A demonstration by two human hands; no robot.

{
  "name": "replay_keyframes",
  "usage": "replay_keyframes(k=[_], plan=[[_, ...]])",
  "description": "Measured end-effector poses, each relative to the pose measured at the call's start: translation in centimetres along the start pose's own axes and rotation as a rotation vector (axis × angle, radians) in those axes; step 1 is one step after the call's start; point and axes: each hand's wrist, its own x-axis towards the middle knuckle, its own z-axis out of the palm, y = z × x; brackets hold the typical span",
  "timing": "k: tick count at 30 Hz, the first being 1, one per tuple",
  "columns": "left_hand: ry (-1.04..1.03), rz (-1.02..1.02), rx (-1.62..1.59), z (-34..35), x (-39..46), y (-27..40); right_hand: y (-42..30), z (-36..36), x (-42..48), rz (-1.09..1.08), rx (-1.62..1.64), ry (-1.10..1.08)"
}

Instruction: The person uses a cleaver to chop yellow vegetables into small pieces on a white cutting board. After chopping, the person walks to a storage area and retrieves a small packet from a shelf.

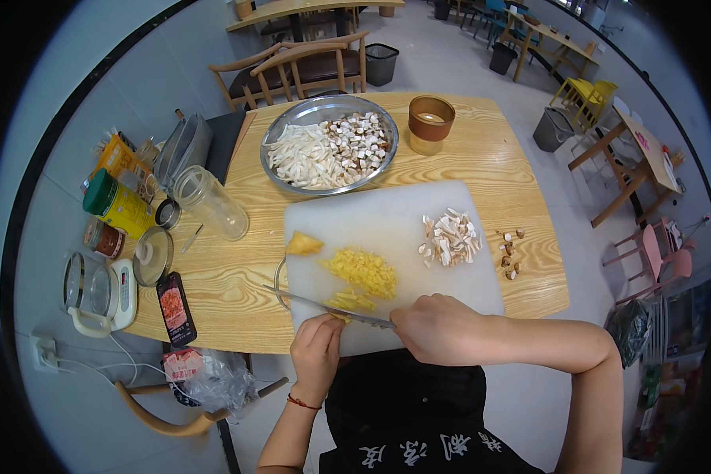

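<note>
My right hand (435, 329) is closed around the handle of a kitchen knife (326, 305), its blade pointing left across the near part of a white cutting board (379, 213). Against the near side of the blade, the fingers of my left hand (319, 349) hold a small pale-yellow piece (342, 317), probably ginger. Just beyond the blade are yellow sticks (349, 300) and a heap of finely diced yellow pieces (364, 271). A larger ginger chunk (304, 243) lies at the board's left edge. Sliced mushroom pieces (452, 238) are piled at the right.
Beyond the board stand a steel bowl (266, 163) of white strips and diced mushrooms, and an amber cup (431, 124). Mushroom bits (508, 260) lie right of the board. Leftward are a glass jar (210, 201), a green-lidded container (118, 201), a phone (176, 309) and an electric kettle (121, 296).
</note>
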Motion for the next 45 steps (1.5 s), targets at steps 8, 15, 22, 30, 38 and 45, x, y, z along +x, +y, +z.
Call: replay_keyframes(k=[8, 15, 22, 30, 38, 45], plan=[[-0.012, -0.054, -0.023, -0.1, 0.1, 0.2, 1.6, 3.9, 3.4, -0.113, 0.034, 0.252], [-0.032, -0.375, -0.379, -1.1, 0.7, 0.0, 3.6, 0.5, 2.0, 0.055, 0.384, 0.195], [-0.107, -0.820, -1.594, -1.6, 3.9, 0.1, 3.0, -0.9, 1.0, 0.225, 1.129, -0.024], [-0.067, -0.916, -1.567, -2.1, 3.7, -1.8, 4.2, -1.3, 0.4, 0.290, 1.222, 0.052], [-0.519, 0.010, -0.122, -2.9, 5.9, -0.2, 6.3, -1.8, -1.5, 0.308, 1.163, 0.177], [-0.736, 0.116, -0.036, -3.6, 7.5, -0.6, 6.4, -1.2, -2.6, 0.230, 1.056, 0.158]])
